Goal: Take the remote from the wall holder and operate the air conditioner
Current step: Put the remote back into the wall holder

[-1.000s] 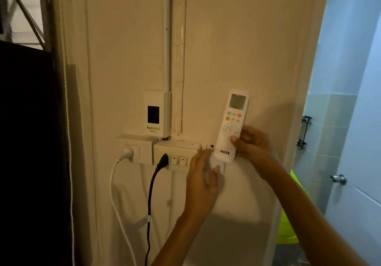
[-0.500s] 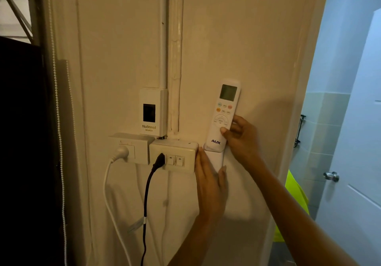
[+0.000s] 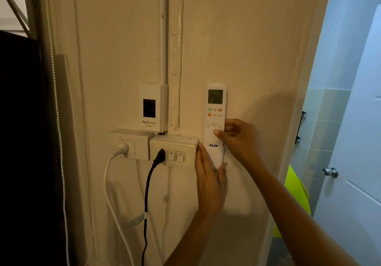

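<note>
A white AUX remote (image 3: 215, 109) stands upright against the cream wall, just right of the switch box. My right hand (image 3: 239, 140) grips it at mid-height, thumb on the front below the round button pad and fingers behind its right edge. The remote's lower end sits in the white wall holder (image 3: 216, 158). My left hand (image 3: 209, 185) lies against the wall below, with fingers and thumb clasping the holder on both sides and hiding most of it. The air conditioner is out of view.
A switch box (image 3: 175, 152) with a black plug (image 3: 159, 156) and a socket box (image 3: 132, 142) with a white plug hang left of the holder, below a National breaker (image 3: 152, 107). Cables hang down. A pale door with a knob (image 3: 330, 172) is at the right.
The remote was tilted in my right hand and now stands upright, with its lower end down between my left hand's fingers. My left hand stayed on the holder. The view shifted slightly.
</note>
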A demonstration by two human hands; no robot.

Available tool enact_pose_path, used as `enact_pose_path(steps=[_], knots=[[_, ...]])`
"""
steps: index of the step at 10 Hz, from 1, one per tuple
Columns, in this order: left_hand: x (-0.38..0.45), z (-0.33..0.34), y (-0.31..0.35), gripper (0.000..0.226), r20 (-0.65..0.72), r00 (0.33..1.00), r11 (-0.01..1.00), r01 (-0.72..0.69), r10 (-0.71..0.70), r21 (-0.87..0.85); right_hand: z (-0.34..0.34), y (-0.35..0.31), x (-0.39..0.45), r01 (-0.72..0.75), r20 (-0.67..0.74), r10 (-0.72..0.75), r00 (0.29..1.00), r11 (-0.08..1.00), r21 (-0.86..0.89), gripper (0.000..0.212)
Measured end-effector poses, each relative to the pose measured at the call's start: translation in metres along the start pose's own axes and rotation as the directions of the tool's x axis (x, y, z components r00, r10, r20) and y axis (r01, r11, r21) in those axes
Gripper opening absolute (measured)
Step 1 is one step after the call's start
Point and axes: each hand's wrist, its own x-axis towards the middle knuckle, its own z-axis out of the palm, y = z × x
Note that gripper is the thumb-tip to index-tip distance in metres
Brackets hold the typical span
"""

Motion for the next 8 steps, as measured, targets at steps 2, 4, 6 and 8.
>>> enact_pose_path(steps=[2, 4, 6, 8], knots=[[0.000, -0.001, 0.001, 0.078, -0.007, 1.000, 1.000, 0.004, -0.004, -0.011, -0.003, 0.001, -0.003, 0.006, -0.014, -0.008, 1.000, 0.992, -0.127, 0.031], [0.001, 0.000, -0.002, 0.082, -0.002, 1.000, 0.998, 0.007, -0.008, -0.056, -0.002, 0.012, -0.007, -0.049, 0.002, 0.050, 0.999, 0.984, -0.173, 0.030], [0.001, 0.000, -0.001, 0.080, 0.012, 1.000, 0.997, 0.024, -0.023, -0.069, -0.004, 0.011, -0.007, -0.055, 0.022, 0.060, 0.998, 0.983, -0.172, 0.031], [0.001, -0.004, 0.004, 0.080, 0.030, 0.998, 0.996, 0.049, -0.047, -0.078, -0.011, 0.001, -0.007, -0.085, -0.018, 0.084, 0.996, 0.992, -0.097, 0.027]])
